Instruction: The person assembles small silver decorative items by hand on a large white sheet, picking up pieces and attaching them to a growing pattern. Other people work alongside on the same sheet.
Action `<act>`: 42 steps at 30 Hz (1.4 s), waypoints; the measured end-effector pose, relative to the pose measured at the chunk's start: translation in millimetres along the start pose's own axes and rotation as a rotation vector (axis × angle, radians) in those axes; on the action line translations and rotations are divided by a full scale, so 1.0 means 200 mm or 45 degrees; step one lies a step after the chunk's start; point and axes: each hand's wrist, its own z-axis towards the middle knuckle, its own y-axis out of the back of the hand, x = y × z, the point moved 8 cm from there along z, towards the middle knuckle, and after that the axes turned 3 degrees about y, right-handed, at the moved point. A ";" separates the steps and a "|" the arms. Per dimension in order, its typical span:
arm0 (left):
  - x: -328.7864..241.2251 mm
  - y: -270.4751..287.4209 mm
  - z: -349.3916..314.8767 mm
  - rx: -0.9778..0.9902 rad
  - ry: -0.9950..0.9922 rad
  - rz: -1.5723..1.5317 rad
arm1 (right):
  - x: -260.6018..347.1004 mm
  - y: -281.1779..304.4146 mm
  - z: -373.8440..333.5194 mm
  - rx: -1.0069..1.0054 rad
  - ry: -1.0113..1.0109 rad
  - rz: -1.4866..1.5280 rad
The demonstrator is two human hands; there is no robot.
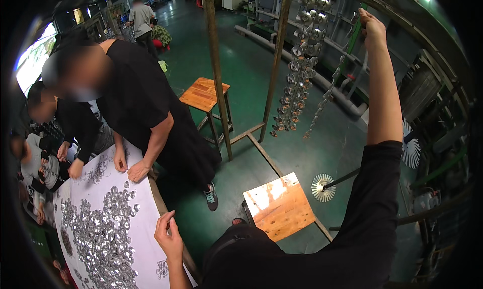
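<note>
My left hand [169,236] hovers by the edge of a white-topped table [151,208], fingers loosely bent and apart, with nothing visible in them. Shiny round metal pieces [103,228] lie heaped on that table, and a small cluster of thin wire hooks [162,269] rests beside my left wrist. My right arm reaches up to the upper right. There my right hand [373,30] is closed, close to the top of a thin hanging strand of metal pieces [329,90]; what its fingers grip is hidden. Fuller strands of shiny round pieces [302,62] hang to its left.
A person in black [146,88] leans over the table, working at wire hooks [100,168]; others sit beyond. Wooden stools [279,208] [205,94] stand near rusty metal posts [216,62]. A round slatted disc [323,187] is low on the right. Pipes [302,62] run behind.
</note>
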 end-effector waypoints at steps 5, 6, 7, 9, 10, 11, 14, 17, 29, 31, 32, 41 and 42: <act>0.04 -0.06 0.02 0.031 0.000 0.010 | -0.08 0.18 0.55 -0.037 0.093 -0.200; 0.05 -0.06 0.02 0.027 0.006 0.022 | -0.12 0.17 0.63 -0.038 0.076 -0.174; 0.06 -0.05 0.02 0.022 0.014 0.036 | -0.16 0.15 0.68 -0.037 0.057 -0.148; 0.07 -0.05 0.02 0.018 0.045 0.057 | -0.19 0.11 0.75 -0.016 0.018 -0.119; 0.07 -0.05 0.02 0.019 0.066 0.061 | -0.21 0.07 0.79 -0.008 0.005 -0.135; 0.07 -0.05 0.02 0.019 0.087 0.065 | -0.20 0.05 0.78 0.003 0.012 -0.146; 0.09 -0.05 0.02 0.010 0.086 0.084 | -0.16 -0.03 0.79 0.035 0.046 -0.196; 0.12 -0.08 0.02 0.016 0.062 0.087 | -0.10 -0.09 0.79 0.061 0.096 -0.270; 0.15 -0.09 -0.01 0.031 0.080 0.070 | -0.02 -0.27 0.53 0.112 0.385 -0.757; 0.15 -0.10 -0.01 0.052 0.105 0.075 | -0.01 -0.26 0.47 0.113 0.431 -0.850; 0.15 -0.09 -0.02 0.050 0.121 0.074 | -0.01 -0.29 0.46 0.111 0.453 -0.881; 0.18 -0.08 -0.08 0.045 0.137 0.054 | -0.10 -0.35 0.35 0.148 0.559 -1.032; 0.18 -0.09 -0.09 0.051 0.136 0.051 | -0.10 -0.35 0.35 0.147 0.575 -1.035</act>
